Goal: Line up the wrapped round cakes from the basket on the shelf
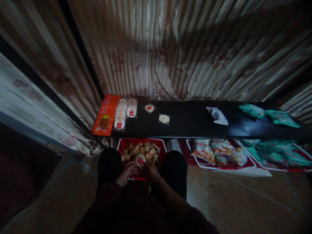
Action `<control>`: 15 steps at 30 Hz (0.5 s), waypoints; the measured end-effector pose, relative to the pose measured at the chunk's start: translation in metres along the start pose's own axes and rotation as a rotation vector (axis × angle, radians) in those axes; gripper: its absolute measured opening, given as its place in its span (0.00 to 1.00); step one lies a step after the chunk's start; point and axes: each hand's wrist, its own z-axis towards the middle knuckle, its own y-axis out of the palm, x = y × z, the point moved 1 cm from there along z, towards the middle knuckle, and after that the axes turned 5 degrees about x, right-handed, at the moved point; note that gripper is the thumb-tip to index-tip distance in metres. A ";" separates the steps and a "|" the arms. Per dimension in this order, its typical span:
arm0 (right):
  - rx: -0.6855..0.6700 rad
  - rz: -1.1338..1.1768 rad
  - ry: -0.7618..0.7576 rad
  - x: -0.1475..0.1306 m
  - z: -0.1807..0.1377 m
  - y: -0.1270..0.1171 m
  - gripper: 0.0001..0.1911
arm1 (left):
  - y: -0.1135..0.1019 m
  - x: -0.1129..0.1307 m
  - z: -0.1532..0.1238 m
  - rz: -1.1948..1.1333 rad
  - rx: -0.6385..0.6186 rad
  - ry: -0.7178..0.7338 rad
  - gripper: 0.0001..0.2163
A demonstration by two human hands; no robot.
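Note:
A red basket (122,145) full of wrapped snacks sits between my knees below a black shelf (195,122). My left hand (127,172) and my right hand (151,171) meet over the basket's near edge, fingers pinched on one round white cake in clear wrap with a red label (140,160). On the shelf's left end lie an orange packet (105,115), two rows of the same round cakes (124,112), and two single cakes (149,108) (164,119).
Farther right on the shelf are a silvery packet (217,116) and green packets (265,115). Under the shelf, red-and-white bags hold snack packets (214,152) and green packets (273,152). Striped curtain hangs behind. Tiled floor lies to either side.

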 end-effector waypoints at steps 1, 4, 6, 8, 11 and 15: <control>0.012 0.014 -0.001 0.000 0.000 0.000 0.28 | 0.000 -0.001 0.000 -0.001 0.005 0.000 0.17; 0.052 0.057 -0.009 0.001 0.002 0.000 0.29 | 0.000 -0.003 0.002 0.004 0.026 0.005 0.16; 0.097 0.074 0.001 0.001 0.003 0.000 0.31 | 0.000 -0.004 0.004 0.013 0.036 0.005 0.17; 0.131 0.074 0.006 0.001 0.003 0.001 0.33 | -0.001 -0.005 0.004 0.021 0.033 0.000 0.18; 0.124 0.083 -0.018 -0.002 -0.001 0.004 0.31 | -0.002 -0.005 0.005 0.015 0.014 0.005 0.20; 0.084 0.137 0.005 -0.008 -0.009 0.009 0.26 | -0.004 -0.006 0.008 -0.011 0.015 -0.003 0.21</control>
